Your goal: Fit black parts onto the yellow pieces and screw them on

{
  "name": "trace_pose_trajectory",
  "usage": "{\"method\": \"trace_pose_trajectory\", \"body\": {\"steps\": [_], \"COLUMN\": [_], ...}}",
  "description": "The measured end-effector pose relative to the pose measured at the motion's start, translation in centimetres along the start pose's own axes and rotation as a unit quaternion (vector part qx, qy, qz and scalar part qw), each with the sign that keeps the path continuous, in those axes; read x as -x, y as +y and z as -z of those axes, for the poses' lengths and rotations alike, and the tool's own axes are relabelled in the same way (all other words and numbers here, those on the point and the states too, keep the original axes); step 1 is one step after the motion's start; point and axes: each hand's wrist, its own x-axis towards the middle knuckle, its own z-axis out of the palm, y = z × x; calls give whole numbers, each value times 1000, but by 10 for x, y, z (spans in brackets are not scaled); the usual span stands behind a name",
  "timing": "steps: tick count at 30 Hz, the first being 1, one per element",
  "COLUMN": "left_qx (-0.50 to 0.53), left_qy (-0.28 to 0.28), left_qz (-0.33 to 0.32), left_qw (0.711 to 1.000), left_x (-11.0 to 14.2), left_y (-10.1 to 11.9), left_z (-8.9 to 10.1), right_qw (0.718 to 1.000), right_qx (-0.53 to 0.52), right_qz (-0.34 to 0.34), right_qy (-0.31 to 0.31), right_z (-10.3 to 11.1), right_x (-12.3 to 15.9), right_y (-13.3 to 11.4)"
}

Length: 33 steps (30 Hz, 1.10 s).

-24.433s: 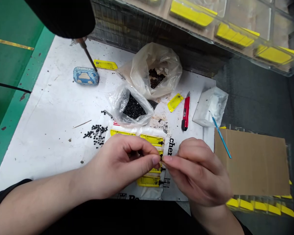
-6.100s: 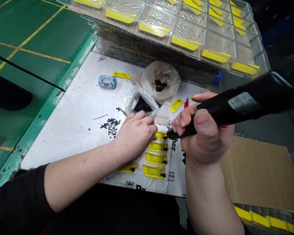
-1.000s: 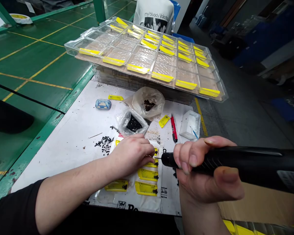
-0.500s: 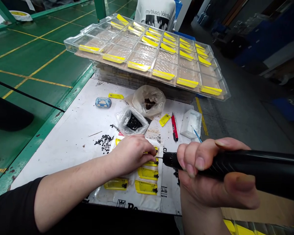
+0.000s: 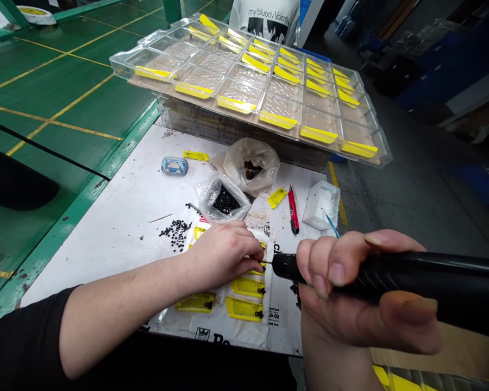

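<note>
My right hand [image 5: 358, 290] is wrapped round a black electric screwdriver [image 5: 391, 271], held level with its thin bit pointing left. Over the rows of yellow plastic parts [image 5: 246, 308], my left hand [image 5: 224, 255] has thumb and fingers closed together at the bit's tip. Whatever sits between those fingertips is too small and covered to make out. Small black pieces show at the right ends of the yellow parts, which lie on a white printed bag [image 5: 212, 328]. Part of the rows is hidden under my left hand.
Beyond the hands stand a bag of black bits [image 5: 225, 200] and a bag of brown bits [image 5: 253, 169]. Loose black pieces [image 5: 177, 234], a red knife [image 5: 293, 209], a white box [image 5: 321, 205] and a blue tin [image 5: 174, 166] lie around. A clear tray [image 5: 244, 79] rests on a stack behind.
The whole view has shifted slightly, so things sit a little further right. Both hands keep nearly the same pose, with the bit still at my left fingertips.
</note>
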Motion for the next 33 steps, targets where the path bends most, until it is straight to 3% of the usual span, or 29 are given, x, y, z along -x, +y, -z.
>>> {"method": "trace_pose_trajectory", "body": {"steps": [20, 27, 33], "left_qx": [69, 3, -159], "left_qy": [-11, -18, -87], "left_qz": [46, 13, 2], "left_qw": [997, 1000, 983], "left_x": [0, 0, 0], "left_y": [6, 4, 5], "left_z": [4, 2, 15], "right_qw": [999, 998, 991], "right_qx": [3, 39, 49], "right_qz": [7, -28, -103], "right_qy": [-38, -28, -64], "right_z": [12, 3, 1], "right_x": [4, 0, -1], "right_y": [-6, -3, 8]}}
